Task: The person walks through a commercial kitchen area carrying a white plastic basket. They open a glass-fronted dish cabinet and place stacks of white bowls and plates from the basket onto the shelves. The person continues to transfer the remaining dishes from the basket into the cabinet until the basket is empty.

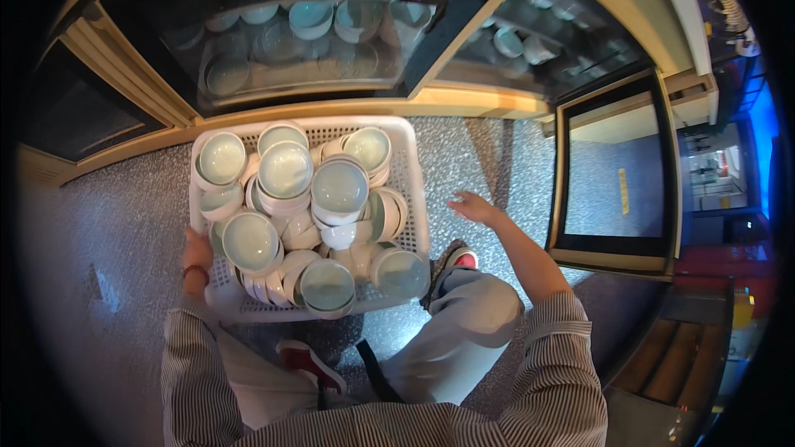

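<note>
Before me is a white perforated plastic basket [417, 198], heaped with small white ceramic bowls. Several are stacked upright, such as the bowl stack [340, 186] near the middle and the bowl [250, 241] at the left; others lie tilted on their sides, like the bowls [388, 214] at the right. My left hand [198, 252] grips the basket's left edge, its fingers partly hidden. To the right of the basket, my right hand [473, 206] hovers over the floor with fingers apart and holds nothing.
A wood-framed cabinet with a glass front [298, 43] stands just beyond the basket, with bowls on shelves inside. At the right its glass door [612, 161] stands swung out. Speckled floor [136, 211] surrounds the basket; my knee [478, 316] is bent near its right corner.
</note>
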